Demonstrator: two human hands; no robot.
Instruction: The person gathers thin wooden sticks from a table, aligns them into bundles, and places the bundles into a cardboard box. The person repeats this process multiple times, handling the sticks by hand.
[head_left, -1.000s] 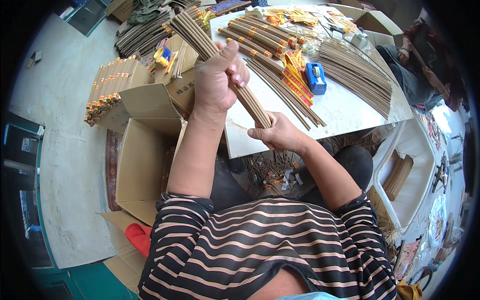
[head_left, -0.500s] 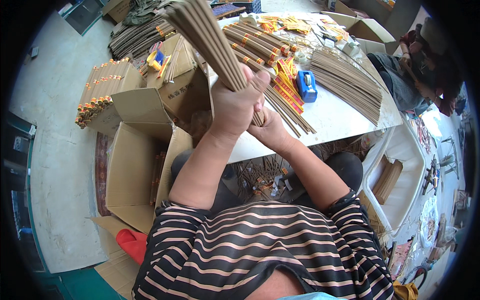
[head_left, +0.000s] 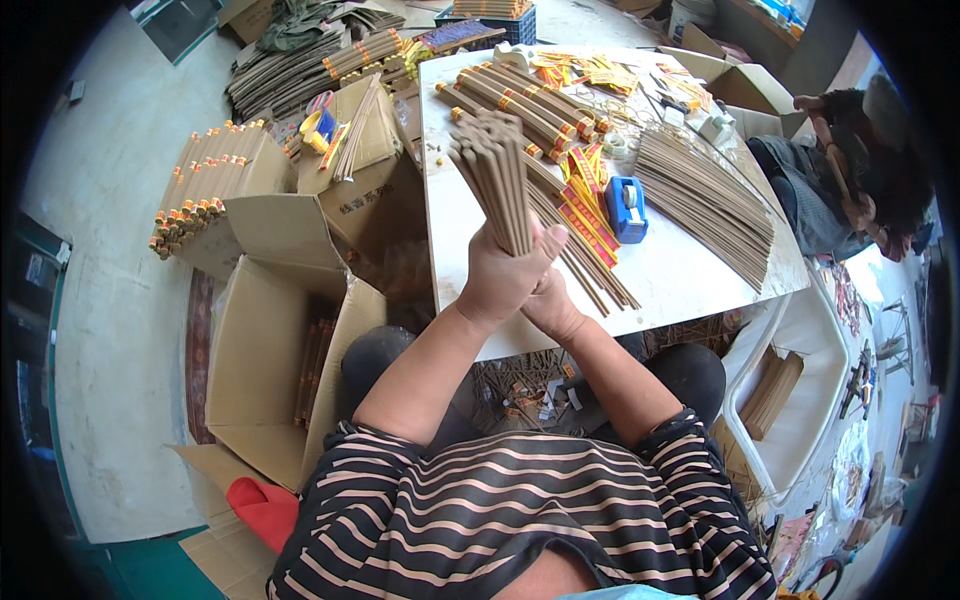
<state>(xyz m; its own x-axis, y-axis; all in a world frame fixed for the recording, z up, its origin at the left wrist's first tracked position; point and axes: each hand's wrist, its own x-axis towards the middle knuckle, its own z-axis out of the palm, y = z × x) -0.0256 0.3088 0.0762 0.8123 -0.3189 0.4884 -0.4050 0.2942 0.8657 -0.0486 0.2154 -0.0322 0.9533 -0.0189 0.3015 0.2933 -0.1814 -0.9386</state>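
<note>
A bundle of thin brown incense sticks [head_left: 497,185] stands nearly upright over the table's near edge, its loose tops fanned a little toward me. My left hand [head_left: 500,278] is closed around it at the lower part. Just below and to the right, my right hand [head_left: 552,308] presses against the left one, closed at the bundle's foot; its fingers are largely hidden. Beyond them on the white table [head_left: 455,235] lie loose sticks [head_left: 585,262], red-and-yellow paper labels [head_left: 588,220], a blue tape dispenser [head_left: 627,210] and several banded bundles [head_left: 515,105].
A wide spread of loose sticks [head_left: 705,205] covers the table's right side. At my left stands an open cardboard box [head_left: 265,340] with bundles inside; farther left is a stack of banded bundles [head_left: 205,180]. A white tub [head_left: 800,400] stands at right. Another person [head_left: 850,170] sits beyond the table's right end.
Both hands have come down slightly with the bundle. Its top has swung from the far upper left to a more upright stance, closer to me.
</note>
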